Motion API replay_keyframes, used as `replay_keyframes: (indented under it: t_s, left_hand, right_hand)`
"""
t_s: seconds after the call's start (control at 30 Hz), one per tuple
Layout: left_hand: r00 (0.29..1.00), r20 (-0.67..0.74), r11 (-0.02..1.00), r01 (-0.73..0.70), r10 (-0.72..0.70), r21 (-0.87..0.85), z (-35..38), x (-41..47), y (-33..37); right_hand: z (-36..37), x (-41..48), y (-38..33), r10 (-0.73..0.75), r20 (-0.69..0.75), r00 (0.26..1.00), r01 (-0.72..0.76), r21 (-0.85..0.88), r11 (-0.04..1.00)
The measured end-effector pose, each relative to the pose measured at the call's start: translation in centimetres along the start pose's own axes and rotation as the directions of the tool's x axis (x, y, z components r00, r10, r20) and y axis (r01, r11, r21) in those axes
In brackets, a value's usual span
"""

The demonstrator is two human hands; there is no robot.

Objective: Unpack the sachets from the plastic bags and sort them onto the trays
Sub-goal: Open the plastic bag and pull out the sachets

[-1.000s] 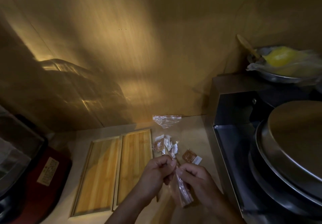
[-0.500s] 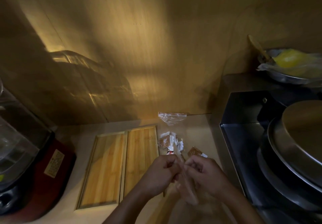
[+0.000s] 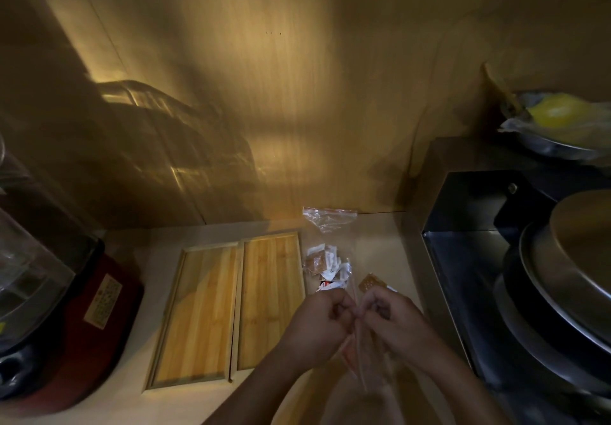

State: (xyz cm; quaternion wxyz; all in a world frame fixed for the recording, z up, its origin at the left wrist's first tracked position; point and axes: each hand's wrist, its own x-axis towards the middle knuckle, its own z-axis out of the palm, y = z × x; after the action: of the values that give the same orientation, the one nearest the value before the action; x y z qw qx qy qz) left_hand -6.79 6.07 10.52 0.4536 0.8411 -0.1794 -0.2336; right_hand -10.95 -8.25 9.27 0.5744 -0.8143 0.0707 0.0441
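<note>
My left hand and my right hand meet over the counter, both pinching the top edge of a clear plastic bag that hangs below them. Its contents are blurred. Just beyond my hands lies a pile of white and brown sachets, with one brown sachet beside my right hand. A second clear zip bag lies against the wall. Two bamboo trays sit side by side to the left, the left tray and the right tray, both bare.
A red appliance with a clear lid stands at the left edge. At the right, a black stove carries large steel pans. A steel bowl with a yellow item in plastic sits behind. A wooden wall closes off the back.
My hands have stayed together on the bag's top edge and drawn slightly nearer each other. The camera view shifted a little; the sachets and trays lie where they were.
</note>
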Motion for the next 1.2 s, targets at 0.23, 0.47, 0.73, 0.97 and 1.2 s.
replay_keyframes:
  t_s: [0.23,0.47,0.73,0.97,1.2]
  left_hand:
    - [0.996,-0.063,0.99,-0.061,0.069,0.127,0.2,-0.4,-0.5]
    - [0.989,-0.142,0.969,-0.011,0.047,0.248,0.8,-0.9,-0.6]
    - [0.973,-0.224,0.927,0.031,0.058,0.375,1.3,-1.2,-0.6]
    - [0.937,-0.349,0.944,0.1,0.018,0.315,0.2,-1.2,-1.0]
    - [0.978,-0.207,0.937,0.099,-0.029,0.335,0.7,-0.5,-1.0]
  right_hand:
    - [0.0,0.3,-1.0,0.027,0.134,0.991,-0.021,-0.046,0.999]
    - [0.1,0.4,-0.8,0.076,0.116,0.99,-0.05,-0.213,0.976]
    - [0.6,0.3,-1.6,-0.013,0.016,1.0,0.019,-0.482,0.876]
    - [0.4,0.1,-1.0,0.021,-0.063,0.998,-0.054,-0.572,0.819]
    - [0.2,0.1,-0.3,0.02,0.031,0.999,-0.002,-0.509,0.861]
